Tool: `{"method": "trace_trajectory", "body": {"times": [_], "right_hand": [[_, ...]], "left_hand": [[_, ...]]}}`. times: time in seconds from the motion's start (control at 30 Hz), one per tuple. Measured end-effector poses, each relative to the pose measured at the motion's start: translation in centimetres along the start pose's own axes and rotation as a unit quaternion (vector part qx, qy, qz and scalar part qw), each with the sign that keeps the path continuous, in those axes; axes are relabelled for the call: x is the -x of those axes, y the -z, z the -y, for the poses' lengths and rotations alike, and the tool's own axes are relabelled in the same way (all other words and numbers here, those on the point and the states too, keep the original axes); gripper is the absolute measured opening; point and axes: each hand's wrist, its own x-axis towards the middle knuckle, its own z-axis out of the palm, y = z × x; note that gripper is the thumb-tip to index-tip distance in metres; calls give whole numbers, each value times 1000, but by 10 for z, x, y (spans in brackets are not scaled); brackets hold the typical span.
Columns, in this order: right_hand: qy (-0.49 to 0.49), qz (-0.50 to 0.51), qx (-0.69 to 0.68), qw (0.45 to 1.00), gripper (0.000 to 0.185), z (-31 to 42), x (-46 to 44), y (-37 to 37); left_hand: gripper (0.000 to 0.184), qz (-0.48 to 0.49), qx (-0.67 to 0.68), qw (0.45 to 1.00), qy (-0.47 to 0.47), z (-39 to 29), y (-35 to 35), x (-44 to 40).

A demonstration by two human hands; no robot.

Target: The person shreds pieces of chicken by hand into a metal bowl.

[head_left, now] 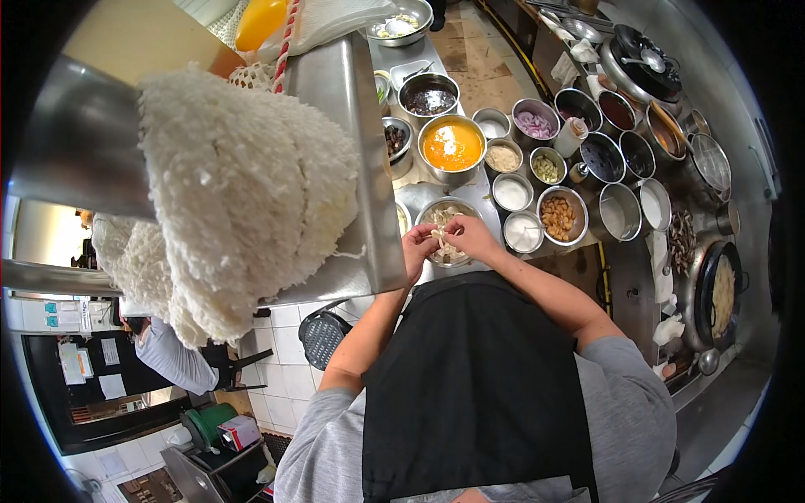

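Both hands meet over a metal bowl point(453, 258) of pale, shredded pieces at the counter's near edge. My left hand point(418, 246) is closed in a pinch at the bowl's left side. My right hand point(470, 238) pinches from the right, its fingertips close to those of the left. A small pale piece point(438, 235) shows between the two sets of fingertips. More of the same pieces lie in the bowl beneath, partly hidden by the hands.
A pot of orange liquid point(453, 144) stands beyond the bowl. Right of it are several metal containers, one with brown chunks point(558, 218). A white cloth point(243, 184) hangs from the steel shelf point(381, 226) at left. A wok point(719, 293) is far right; a seated person point(172, 356) is lower left.
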Motion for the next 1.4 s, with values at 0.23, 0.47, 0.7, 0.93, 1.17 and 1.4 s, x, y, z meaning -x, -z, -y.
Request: {"method": "trace_trajectory", "body": {"times": [0.23,0.47,0.7,0.93,1.17,1.4], "right_hand": [[-19,8,15,1000,24,45,12,6],[57,-8,32,998,20,28,9,2],[111,-31,82,990,17,11,3,-2],[37,-11,30,999,18,28,8,2],[55,35,-15,998,20,7,-1,1],[-34,106,-175,978,16,-8,-7,1]], "left_hand": [[25,-16,-97,995,-29,-1,-9,4],[25,-28,-198,979,-46,-5,-10,3],[23,-13,-201,978,-46,-4,-10,3],[24,-63,-221,973,-24,-7,-12,2],[17,-59,-160,981,-91,-6,-16,7],[13,-68,-186,979,-38,-20,-32,19]]}}
